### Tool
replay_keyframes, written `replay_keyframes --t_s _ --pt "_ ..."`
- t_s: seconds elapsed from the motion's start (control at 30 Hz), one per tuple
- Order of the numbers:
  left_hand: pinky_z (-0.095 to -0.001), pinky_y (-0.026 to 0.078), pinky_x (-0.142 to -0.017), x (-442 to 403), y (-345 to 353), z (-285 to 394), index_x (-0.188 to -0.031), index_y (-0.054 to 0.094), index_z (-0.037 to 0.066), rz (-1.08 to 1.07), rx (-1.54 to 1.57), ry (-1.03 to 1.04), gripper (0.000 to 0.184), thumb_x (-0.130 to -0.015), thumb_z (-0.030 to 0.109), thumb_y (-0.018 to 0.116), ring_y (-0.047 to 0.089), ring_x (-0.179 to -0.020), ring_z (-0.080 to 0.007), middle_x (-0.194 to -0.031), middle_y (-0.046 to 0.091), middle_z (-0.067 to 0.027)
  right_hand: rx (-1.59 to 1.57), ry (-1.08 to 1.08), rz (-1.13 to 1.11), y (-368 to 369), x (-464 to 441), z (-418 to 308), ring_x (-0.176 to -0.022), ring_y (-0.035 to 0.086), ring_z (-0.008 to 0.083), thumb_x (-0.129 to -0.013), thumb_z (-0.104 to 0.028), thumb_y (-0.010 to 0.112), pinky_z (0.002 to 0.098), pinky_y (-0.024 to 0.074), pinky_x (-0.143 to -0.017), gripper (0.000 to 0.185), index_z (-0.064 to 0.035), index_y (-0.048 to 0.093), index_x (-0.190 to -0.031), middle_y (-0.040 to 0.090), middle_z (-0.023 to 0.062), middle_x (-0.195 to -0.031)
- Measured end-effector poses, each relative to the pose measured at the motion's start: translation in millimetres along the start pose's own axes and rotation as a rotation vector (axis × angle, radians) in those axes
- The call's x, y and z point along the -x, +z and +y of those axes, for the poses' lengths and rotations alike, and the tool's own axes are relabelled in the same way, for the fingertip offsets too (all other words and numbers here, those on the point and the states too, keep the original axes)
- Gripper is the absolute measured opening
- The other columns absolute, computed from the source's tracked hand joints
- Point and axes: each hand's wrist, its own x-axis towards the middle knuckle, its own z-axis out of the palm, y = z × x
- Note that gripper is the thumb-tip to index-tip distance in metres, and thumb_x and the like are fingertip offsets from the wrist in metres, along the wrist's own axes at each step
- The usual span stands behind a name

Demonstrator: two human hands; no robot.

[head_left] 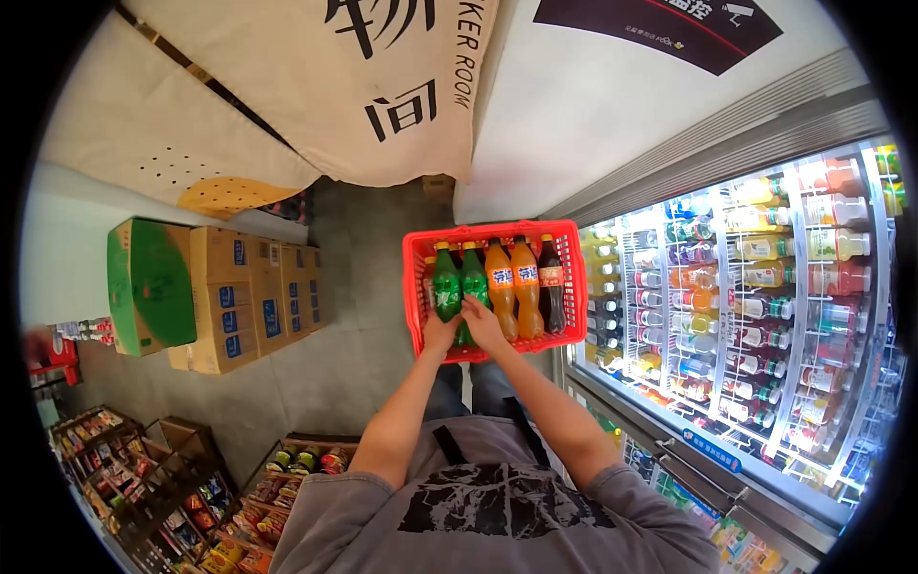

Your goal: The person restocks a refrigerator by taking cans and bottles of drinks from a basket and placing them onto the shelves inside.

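A red plastic basket (413, 297) in front of me holds several soda bottles in a row. My left hand (439, 333) is closed around the lower end of the leftmost green soda bottle (447, 285). Beside it, my right hand (486, 325) has its fingers curled over the lower part of a second green soda bottle (474, 275), partly hiding it. To the right are an orange soda bottle (501, 287), another orange soda bottle (526, 287) and a dark cola bottle (552, 287). Further bottles at the left side of the basket are mostly hidden.
A lit drinks cooler (712, 306) with several rows of bottles stands on the right. Stacked cardboard boxes (228, 304) are on the left. Snack shelves (158, 488) stand at the lower left. A cloth curtain (402, 143) hangs ahead above the grey floor (354, 277).
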Motion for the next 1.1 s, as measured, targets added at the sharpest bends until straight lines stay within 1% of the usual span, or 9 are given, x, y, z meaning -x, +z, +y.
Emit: replay_keyframes --t_s 0.17,0.4,0.57,0.67,0.8,0.9,1.0,1.07,1.1 --pt "-0.0419 0.051 -0.086 5.3 -1.4 5.8 -0.116 0.061 0.002 0.040 -0.008 -0.021 0.049 -0.079 0.032 0.075 0.066 -0.101 -0.0335 -0.107 0.068 -0.0192 -0.032 -0.051 0.053 4.1 2.3 1.1 -0.119 0.059 0.0267 -0.093 -0.016 0.056 0.0325 0.0450 -0.100 0.045 0.0011 0.051 -0.134 0.060 0.0189 -0.130" --pt "-0.0389 0.051 -0.084 22.8 -10.9 5.4 -0.119 0.060 0.002 -0.063 0.191 -0.078 0.049 -0.083 0.032 0.073 0.066 -0.101 -0.0306 -0.107 0.068 -0.0184 0.005 0.004 0.029 5.4 10.3 -10.5 -0.116 0.057 0.0230 -0.094 -0.020 0.062 0.0305 0.0441 -0.099 0.052 0.0022 0.047 -0.138 0.058 0.0181 -0.130" --pt "-0.0359 0.051 -0.084 50.9 -25.8 21.3 -0.125 0.054 0.001 -0.090 0.287 0.080 0.050 -0.087 0.028 0.070 0.066 -0.101 -0.0261 -0.110 0.067 -0.0156 -0.078 0.045 0.105 13.1 27.6 -35.7 -0.111 0.059 0.0204 -0.089 -0.029 0.071 0.0307 0.0468 -0.094 0.073 0.0049 0.036 -0.144 0.060 0.0172 -0.124" --pt "-0.0343 0.050 -0.086 69.5 -34.5 38.7 -0.129 0.050 0.001 -0.106 0.355 0.183 0.052 -0.087 0.025 0.070 0.064 -0.104 -0.0247 -0.113 0.065 -0.0151 -0.161 -0.012 0.007 12.1 42.3 -55.4 -0.110 0.059 0.0198 -0.087 -0.032 0.073 0.0307 0.0470 -0.093 0.078 0.0047 0.036 -0.145 0.060 0.0170 -0.124" --pt "-0.0334 0.049 -0.089 91.7 -46.6 63.4 -0.131 0.048 0.002 -0.147 0.380 0.268 0.053 -0.087 0.022 0.070 0.062 -0.106 -0.0235 -0.116 0.063 -0.0152 -0.144 -0.014 0.061 5.7 76.9 -94.8 -0.110 0.059 0.0195 -0.087 -0.032 0.073 0.0306 0.0472 -0.092 0.077 0.0047 0.036 -0.144 0.060 0.0168 -0.123" --pt "-0.0299 0.047 -0.091 105.6 -51.1 79.3 -0.137 0.044 0.000 -0.199 0.316 0.297 0.057 -0.087 0.015 0.069 0.059 -0.109 -0.0186 -0.121 0.059 -0.0119 -0.202 -0.092 0.130 -0.7 95.5 -105.8 -0.111 0.058 0.0197 -0.088 -0.030 0.071 0.0317 0.0474 -0.093 0.073 0.0046 0.038 -0.143 0.059 0.0163 -0.125" --pt "-0.0298 0.046 -0.094 121.0 -51.4 102.3 -0.139 0.042 0.001 -0.305 0.345 0.309 0.058 -0.089 0.018 0.065 0.057 -0.112 -0.0190 -0.124 0.058 -0.0118 -0.381 -0.200 0.127 -19.0 115.8 -108.2 -0.114 0.057 0.0198 -0.089 -0.029 0.071 0.0318 0.0470 -0.095 0.072 0.0043 0.037 -0.143 0.058 0.0160 -0.127" --pt "-0.0306 0.044 -0.096 129.3 -47.4 117.5 -0.137 0.044 0.000 -0.475 0.615 0.169 0.054 -0.091 0.021 0.061 0.054 -0.118 -0.0209 -0.128 0.057 -0.0121 -0.432 -0.250 0.160 -33.5 130.6 -112.5 -0.116 0.056 0.0190 -0.090 -0.025 0.070 0.0317 0.0463 -0.096 0.069 0.0036 0.037 -0.143 0.058 0.0151 -0.128" --pt "-0.0295 0.041 -0.100 132.3 -42.8 123.0 -0.138 0.043 -0.001 -0.502 0.573 0.152 0.053 -0.094 0.025 0.058 0.049 -0.123 -0.0197 -0.134 0.052 -0.0117 -0.436 -0.264 0.186 -42.3 137.6 -113.5 -0.116 0.056 0.0187 -0.091 -0.023 0.069 0.0316 0.0460 -0.097 0.067 0.0034 0.037 -0.143 0.058 0.0148 -0.128"
